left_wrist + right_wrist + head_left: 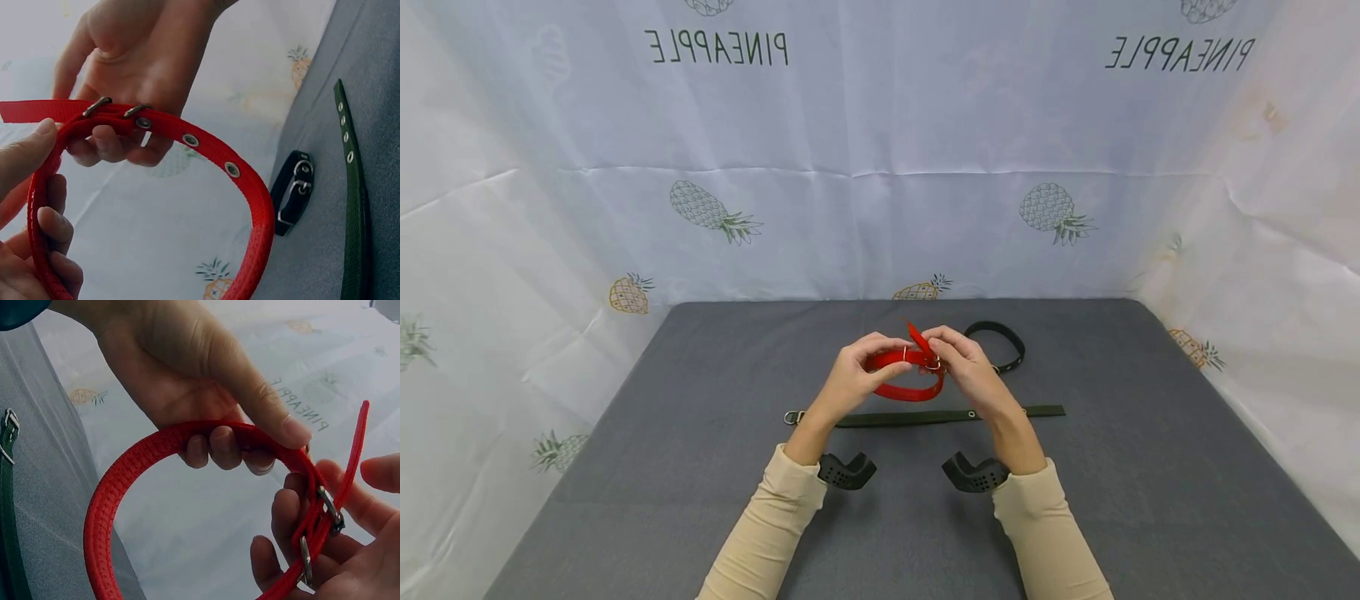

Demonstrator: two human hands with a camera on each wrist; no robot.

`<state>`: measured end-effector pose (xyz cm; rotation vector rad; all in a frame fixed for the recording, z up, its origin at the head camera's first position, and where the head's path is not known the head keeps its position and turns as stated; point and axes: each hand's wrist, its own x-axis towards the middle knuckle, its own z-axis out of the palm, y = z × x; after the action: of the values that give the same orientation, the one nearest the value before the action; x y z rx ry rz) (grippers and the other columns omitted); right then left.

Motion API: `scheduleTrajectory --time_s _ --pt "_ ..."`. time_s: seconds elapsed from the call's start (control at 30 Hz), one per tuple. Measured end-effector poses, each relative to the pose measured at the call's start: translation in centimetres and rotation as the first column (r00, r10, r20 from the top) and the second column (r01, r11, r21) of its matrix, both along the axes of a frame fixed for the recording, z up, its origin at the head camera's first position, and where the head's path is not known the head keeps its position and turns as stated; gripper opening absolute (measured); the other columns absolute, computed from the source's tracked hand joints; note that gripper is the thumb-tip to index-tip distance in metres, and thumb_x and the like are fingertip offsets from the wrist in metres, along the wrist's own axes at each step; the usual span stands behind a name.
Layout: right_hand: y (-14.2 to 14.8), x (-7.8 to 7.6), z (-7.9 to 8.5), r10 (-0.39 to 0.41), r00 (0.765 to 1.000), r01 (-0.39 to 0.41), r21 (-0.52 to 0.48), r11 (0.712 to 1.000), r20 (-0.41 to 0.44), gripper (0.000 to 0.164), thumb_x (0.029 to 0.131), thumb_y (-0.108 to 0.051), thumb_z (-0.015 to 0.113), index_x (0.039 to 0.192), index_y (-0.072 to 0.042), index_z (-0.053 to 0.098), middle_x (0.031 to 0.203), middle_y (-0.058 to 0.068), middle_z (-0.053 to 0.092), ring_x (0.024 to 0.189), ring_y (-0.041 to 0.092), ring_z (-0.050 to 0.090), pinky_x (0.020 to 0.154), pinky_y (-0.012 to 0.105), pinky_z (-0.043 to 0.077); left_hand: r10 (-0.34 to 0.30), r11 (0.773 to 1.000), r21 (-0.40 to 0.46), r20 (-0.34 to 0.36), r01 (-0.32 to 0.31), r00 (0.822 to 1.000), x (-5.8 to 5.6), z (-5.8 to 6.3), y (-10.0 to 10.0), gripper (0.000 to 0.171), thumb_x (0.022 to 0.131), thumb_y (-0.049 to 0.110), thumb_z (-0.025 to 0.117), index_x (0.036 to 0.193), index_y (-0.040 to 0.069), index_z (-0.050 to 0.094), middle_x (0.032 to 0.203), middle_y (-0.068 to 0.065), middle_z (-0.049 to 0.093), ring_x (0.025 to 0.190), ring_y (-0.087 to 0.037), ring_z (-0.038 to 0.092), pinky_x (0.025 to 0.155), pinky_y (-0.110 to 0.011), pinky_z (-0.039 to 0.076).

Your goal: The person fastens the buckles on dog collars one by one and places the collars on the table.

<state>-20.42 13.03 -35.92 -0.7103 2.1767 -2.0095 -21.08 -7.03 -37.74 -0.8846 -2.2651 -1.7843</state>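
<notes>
Red collar (910, 393) hangs as a loop between both hands, lifted above the grey counter (625, 517) and in front of the pineapple-print curtain (880, 233). Raising it off the surface probably lets fingers reach behind the band as well as in front of it.

The left hand (853, 375) grasps the band on its side, fingers curled through the loop and thumb laid along the outside near the buckle. That grip seems meant to steady the collar and hold its round shape while the other hand handles the metal parts. The right hand (970, 371) has its fingers curled behind the band at the buckle (98, 107), apparently backing it up, with thumb and forefinger on either side of the loose end (917, 336); I cannot tell whether they actually pinch that tip. It stands up past the buckle, within easy reach of that thumb. Eyelets (190, 140) run along the band beyond the metal; whether a prong sits in one is unclear.

The green strap (910, 419) lies flat and straight across the counter below the hands, its ring end to the left. The black collar (1019, 350) rests as a loop just past the right hand. Both seem set aside, leaving the hands room for the red one.
</notes>
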Motion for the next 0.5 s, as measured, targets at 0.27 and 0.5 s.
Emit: scheduleTrajectory --time_s 0.27,0.5 --pt "-0.27 0.04 0.02 -0.007 1.000 0.007 0.036 0.999 0.000 0.038 0.104 -0.028 0.041 0.098 0.008 0.053 0.082 -0.004 0.060 0.081 0.017 0.058 0.077 0.029 0.048 0.012 0.999 -0.038 -0.034 -0.013 0.999 0.10 0.08 0.01 0.027 0.086 0.007 0.070 0.113 0.001 0.069 0.102 -0.017 0.067 0.087 -0.013 0.062 0.076 -0.019 0.055" --pt "-0.47 -0.03 -0.05 -0.034 0.999 0.034 -0.006 0.999 -0.016 0.035 0.104 -0.025 0.044 0.082 0.002 0.047 0.076 -0.007 0.052 0.075 0.011 0.057 0.073 0.026 0.049 0.020 0.999 -0.038 -0.062 -0.022 0.998 -0.06 0.20 -0.17 0.027 0.085 0.006 0.071 0.112 0.000 0.069 0.101 -0.017 0.067 0.086 -0.012 0.062 0.075 -0.019 0.055"
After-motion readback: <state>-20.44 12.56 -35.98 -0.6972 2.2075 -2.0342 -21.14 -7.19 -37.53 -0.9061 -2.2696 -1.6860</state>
